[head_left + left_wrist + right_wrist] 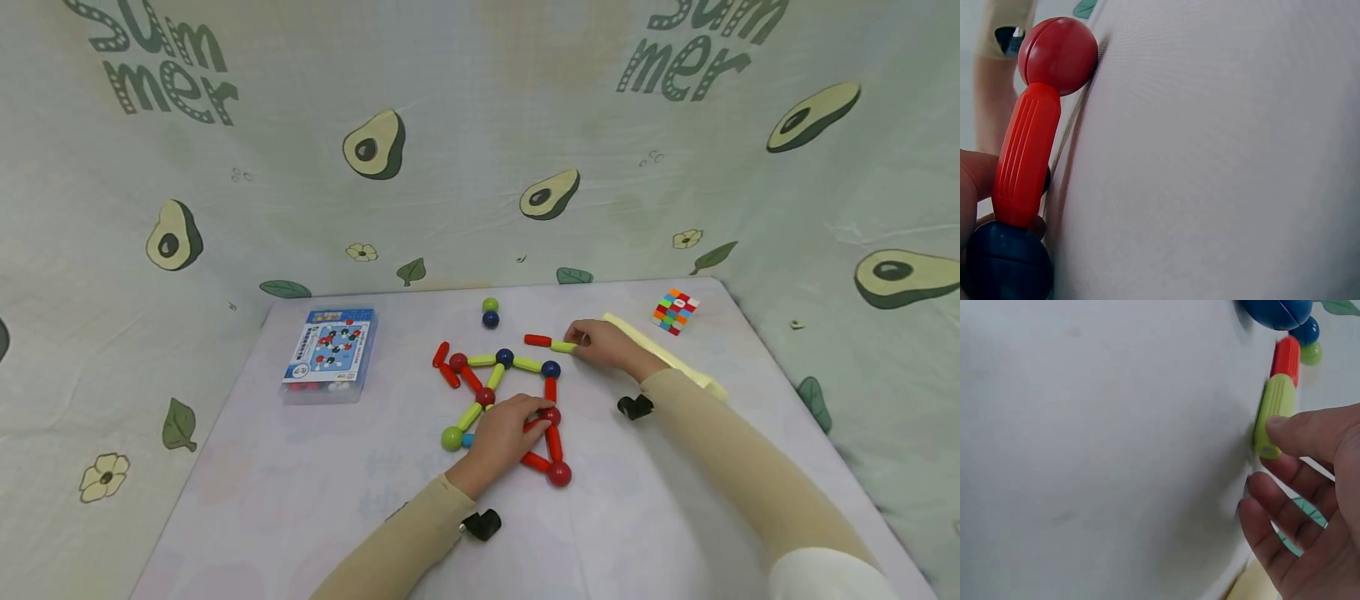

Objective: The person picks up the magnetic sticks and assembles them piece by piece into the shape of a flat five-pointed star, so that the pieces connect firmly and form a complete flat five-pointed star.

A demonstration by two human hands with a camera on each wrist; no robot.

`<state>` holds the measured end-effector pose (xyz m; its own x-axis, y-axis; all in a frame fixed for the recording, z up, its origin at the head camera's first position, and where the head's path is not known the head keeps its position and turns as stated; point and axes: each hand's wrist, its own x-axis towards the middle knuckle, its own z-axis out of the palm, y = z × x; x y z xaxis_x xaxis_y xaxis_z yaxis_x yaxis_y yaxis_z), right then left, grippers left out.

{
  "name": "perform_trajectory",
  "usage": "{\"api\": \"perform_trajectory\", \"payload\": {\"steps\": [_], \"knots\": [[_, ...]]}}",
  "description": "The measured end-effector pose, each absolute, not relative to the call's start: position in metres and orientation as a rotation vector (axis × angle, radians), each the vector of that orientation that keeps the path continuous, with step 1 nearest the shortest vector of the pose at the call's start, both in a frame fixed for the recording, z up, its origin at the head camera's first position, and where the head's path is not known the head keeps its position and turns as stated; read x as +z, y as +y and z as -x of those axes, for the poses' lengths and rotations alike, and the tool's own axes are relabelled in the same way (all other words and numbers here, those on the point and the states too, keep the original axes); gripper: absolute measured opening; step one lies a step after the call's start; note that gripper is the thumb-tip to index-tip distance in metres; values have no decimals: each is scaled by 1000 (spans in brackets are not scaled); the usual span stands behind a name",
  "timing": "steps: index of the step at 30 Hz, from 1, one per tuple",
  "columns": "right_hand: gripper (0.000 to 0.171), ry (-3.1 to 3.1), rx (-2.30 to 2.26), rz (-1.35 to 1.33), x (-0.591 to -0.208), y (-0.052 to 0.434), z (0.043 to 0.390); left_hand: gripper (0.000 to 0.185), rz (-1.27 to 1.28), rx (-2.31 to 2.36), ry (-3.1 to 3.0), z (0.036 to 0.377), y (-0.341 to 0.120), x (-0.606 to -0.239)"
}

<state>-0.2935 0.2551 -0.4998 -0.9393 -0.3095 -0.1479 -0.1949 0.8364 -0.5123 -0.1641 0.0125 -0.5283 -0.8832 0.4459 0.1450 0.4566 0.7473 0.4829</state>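
My right hand (603, 343) is at the far side of the table (247, 467), thumb tip resting on the near end of a green rod (1272, 412) that lies end to end with a red rod (537, 340); the other fingers hang loose and slightly curled beneath it, so it looks like a light touch, not a firm pinch. My left hand (502, 433) lies over the lower part of the flat rod-and-ball figure (504, 392), fingers bent down on the red rods near a red ball (558, 473); the wrist view shows a finger against a red rod (1025, 156) between a red ball and a dark blue one, though I cannot tell how tightly it grips. To do this well, I judge I should keep the left hand pressing the figure flat so the joints don't shift, close thumb and forefinger properly round the green rod before lifting, and peel it sideways off the red one so that piece stays put
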Motion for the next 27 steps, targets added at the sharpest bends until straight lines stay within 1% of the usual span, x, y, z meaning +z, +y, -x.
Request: {"api": "perform_trajectory", "payload": {"steps": [6, 13, 17, 22, 27], "knots": [[31, 2829, -641, 389, -502, 271, 266, 35, 754, -822, -2920, 164, 12, -528], [42, 2852, -542, 317, -501, 277, 239, 36, 753, -813, -2929, 163, 13, -527], [43, 2903, -510, 335, -502, 274, 229, 37, 755, -782, -2925, 163, 13, -528], [38, 2984, -460, 373, -506, 270, 226, 38, 761, -777, -2918, 164, 13, -530], [38, 3001, -442, 321, -508, 271, 222, 37, 763, -786, -2916, 164, 13, -530]]}}
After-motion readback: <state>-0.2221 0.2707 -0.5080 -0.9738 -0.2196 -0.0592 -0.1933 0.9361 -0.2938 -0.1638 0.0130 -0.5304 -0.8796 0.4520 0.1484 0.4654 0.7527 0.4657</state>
